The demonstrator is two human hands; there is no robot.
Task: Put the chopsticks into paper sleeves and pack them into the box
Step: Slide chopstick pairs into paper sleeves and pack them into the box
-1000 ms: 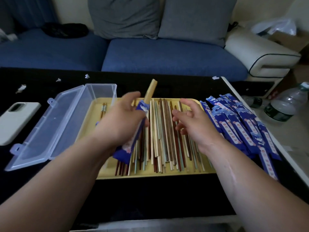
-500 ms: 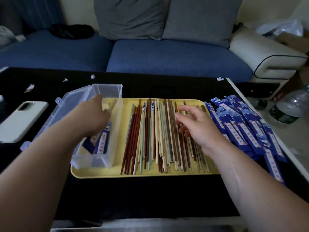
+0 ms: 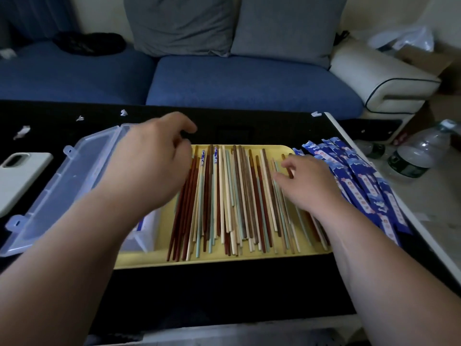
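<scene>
Chopsticks in brown, cream and pale green, loose and side by side across a yellow tray on the black table. Left hand blurred above the tray's left end, loosely curled, gripping nothing. Right hand bent over the rightmost sticks, touching them at the fingertips; cannot tell whether pinching one. Clear plastic box at the tray's left end, lid open, something blue and white inside. Blue paper sleeves heaped just right of the tray. White-cased phone far left.
</scene>
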